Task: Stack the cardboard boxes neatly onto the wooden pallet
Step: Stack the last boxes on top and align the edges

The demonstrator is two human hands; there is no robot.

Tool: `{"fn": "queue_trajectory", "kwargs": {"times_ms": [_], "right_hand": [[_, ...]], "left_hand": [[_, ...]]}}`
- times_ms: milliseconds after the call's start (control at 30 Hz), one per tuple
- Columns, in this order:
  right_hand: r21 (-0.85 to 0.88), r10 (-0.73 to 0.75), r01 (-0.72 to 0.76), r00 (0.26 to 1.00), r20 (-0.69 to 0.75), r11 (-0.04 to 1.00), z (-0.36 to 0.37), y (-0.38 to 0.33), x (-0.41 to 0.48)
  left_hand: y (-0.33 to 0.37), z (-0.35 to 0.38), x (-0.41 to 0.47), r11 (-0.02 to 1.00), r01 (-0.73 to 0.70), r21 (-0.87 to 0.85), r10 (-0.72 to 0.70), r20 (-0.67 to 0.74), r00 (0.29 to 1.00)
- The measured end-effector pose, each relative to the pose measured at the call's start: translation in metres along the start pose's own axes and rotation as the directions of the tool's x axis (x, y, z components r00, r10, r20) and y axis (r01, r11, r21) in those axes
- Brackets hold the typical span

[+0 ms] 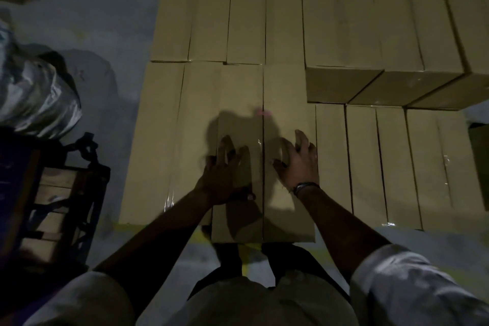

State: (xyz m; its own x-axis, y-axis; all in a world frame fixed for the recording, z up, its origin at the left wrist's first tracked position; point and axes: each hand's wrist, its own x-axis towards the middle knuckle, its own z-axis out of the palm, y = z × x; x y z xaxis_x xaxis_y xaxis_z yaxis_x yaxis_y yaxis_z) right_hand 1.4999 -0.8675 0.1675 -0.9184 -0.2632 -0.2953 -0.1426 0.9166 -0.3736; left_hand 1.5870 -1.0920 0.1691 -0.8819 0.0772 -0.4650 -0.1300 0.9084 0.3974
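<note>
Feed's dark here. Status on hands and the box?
Left hand and right hand open, flat on the front box. Box sticks out past its row. Nothing blocking.

We could not see the wooden pallet, buried under the cardboard boxes (264,87). Boxes at twelve and three o'clock ran off frame. The dark crate (60,193) at nine o'clock was cut off, its contents unclear.
</note>
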Motion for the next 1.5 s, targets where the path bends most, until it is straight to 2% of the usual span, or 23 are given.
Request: {"fn": "queue_trajectory", "kwargs": {"times_ms": [133, 267, 333, 467, 567, 733, 900, 1067, 1167, 1267, 1400, 1500], "right_hand": [[0.009, 0.018, -0.018, 1.000, 0.013, 1.000, 0.007, 0.004, 0.007], [0.027, 0.037, -0.037, 0.999, 0.010, 0.999, 0.012, 0.008, 0.015], [0.042, 0.047, -0.048, 0.999, 0.016, 0.998, 0.013, 0.010, 0.018], [0.071, 0.076, -0.079, 0.996, 0.042, 0.994, 0.018, 0.012, 0.024], [0.064, 0.099, -0.104, 0.992, 0.075, 0.993, 0.023, 0.010, 0.028], [0.027, 0.113, -0.117, 0.987, 0.115, 0.993, 0.019, 0.008, 0.029], [-0.069, 0.114, -0.100, 0.966, 0.230, 0.993, 0.012, 0.005, 0.014], [-0.121, 0.124, -0.092, 0.949, 0.290, 0.988, 0.020, 0.004, -0.034], [-0.130, 0.120, -0.083, 0.945, 0.305, 0.988, 0.028, 0.005, -0.071], [-0.147, 0.113, -0.068, 0.941, 0.321, 0.987, 0.038, 0.009, -0.107], [-0.140, 0.106, -0.061, 0.934, 0.341, 0.988, 0.048, 0.017, -0.143], [-0.153, 0.118, -0.070, 0.934, 0.337, 0.986, 0.048, 0.018, -0.155]], "left_hand": [[-0.003, -0.001, 0.008, 0.997, -0.004, 0.075, 0.004, -0.008, 1.000], [-0.006, 0.002, 0.015, 0.999, 0.006, 0.038, -0.005, -0.019, 1.000], [-0.008, 0.005, 0.020, 0.995, -0.008, 0.102, 0.013, -0.051, 0.999], [-0.024, 0.018, 0.034, 0.971, -0.018, 0.238, 0.023, -0.022, 0.999], [-0.037, 0.024, 0.047, 0.954, -0.080, 0.290, 0.069, 0.050, 0.996], [-0.030, 0.021, 0.043, 0.923, -0.101, 0.372, 0.091, 0.044, 0.995], [-0.018, 0.006, 0.027, 0.964, -0.121, 0.235, 0.124, 0.002, 0.992], [-0.030, 0.029, 0.001, 0.967, -0.182, 0.177, 0.161, 0.127, 0.979], [-0.029, 0.043, -0.036, 0.982, -0.130, 0.134, 0.115, 0.115, 0.987], [-0.029, 0.065, -0.074, 0.970, -0.162, 0.182, 0.159, 0.032, 0.987], [-0.037, 0.078, -0.100, 0.966, -0.108, 0.233, 0.114, -0.010, 0.993], [-0.036, 0.074, -0.104, 0.972, -0.101, 0.213, 0.100, 0.015, 0.995]]}}
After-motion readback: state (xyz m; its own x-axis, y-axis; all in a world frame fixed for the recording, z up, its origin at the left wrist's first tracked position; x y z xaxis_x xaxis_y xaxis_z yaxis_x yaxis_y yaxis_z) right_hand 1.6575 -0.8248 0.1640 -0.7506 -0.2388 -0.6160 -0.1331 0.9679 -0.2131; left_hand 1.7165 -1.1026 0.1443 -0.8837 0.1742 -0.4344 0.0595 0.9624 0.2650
